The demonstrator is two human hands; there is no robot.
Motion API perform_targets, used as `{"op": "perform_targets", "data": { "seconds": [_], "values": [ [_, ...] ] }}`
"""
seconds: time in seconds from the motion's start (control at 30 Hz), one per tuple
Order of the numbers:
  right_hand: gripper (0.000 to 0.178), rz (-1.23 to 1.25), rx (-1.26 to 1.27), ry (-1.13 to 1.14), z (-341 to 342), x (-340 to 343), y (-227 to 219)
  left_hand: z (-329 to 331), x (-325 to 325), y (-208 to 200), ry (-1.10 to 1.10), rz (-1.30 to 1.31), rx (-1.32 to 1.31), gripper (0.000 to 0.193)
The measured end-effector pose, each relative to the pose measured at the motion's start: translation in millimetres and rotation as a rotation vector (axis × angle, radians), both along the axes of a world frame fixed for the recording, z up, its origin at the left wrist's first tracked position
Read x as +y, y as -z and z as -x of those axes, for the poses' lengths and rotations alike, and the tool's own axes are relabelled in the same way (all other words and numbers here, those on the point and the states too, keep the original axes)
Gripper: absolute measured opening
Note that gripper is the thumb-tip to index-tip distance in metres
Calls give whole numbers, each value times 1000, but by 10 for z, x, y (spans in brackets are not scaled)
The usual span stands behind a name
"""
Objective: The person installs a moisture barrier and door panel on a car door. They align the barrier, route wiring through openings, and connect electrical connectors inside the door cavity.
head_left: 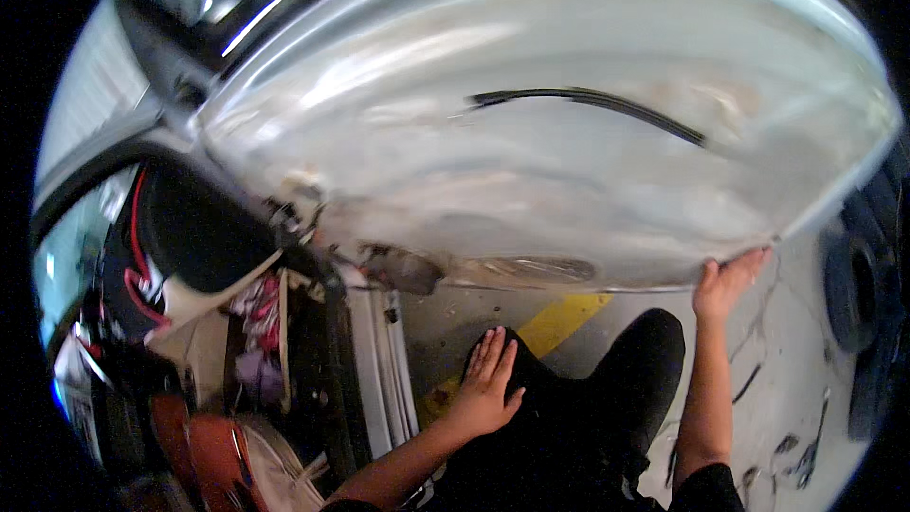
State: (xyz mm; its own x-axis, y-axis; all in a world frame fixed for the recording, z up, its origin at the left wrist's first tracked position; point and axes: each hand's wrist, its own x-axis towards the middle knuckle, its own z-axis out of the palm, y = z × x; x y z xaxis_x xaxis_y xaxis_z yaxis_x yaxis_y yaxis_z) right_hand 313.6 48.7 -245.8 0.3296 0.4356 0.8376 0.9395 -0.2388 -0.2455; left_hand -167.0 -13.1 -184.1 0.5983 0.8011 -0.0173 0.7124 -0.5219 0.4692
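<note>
Our spread left hand rests on our thigh; apart from it, our right hand touches (whether clamped, we cannot tell) the silver car door before us, low along its edge, its surface blurred.

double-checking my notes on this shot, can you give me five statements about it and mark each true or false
1. The right hand is at the lower edge of the silver door panel. True.
2. The left hand is on that panel too. False: the left hand rests on the person's dark trousers.
3. A dark curved strip shows against the silver door panel. True.
4. The painted floor stripe is blue. False: the floor stripe is yellow.
5. The door sill is right of both hands. False: the door sill is left of them.
</note>
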Motion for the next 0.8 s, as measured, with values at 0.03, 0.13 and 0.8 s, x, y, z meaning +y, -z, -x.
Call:
{"op": "perform_targets", "data": {
  "seconds": [0.03, 0.13, 0.8],
  "values": [
    [93, 33, -39, -13, 46, -67, 68, 135, -45, 114, -34, -37, -62, 87],
    [87, 158, -100, 32, -4, -345, 15, 219, -72, 224, -161, -7, -142, 85],
    [76, 939, 236, -631, 1858, -1697, 732, 1502, 1140, 110, -771, -456, -840, 71]
  ]
}}
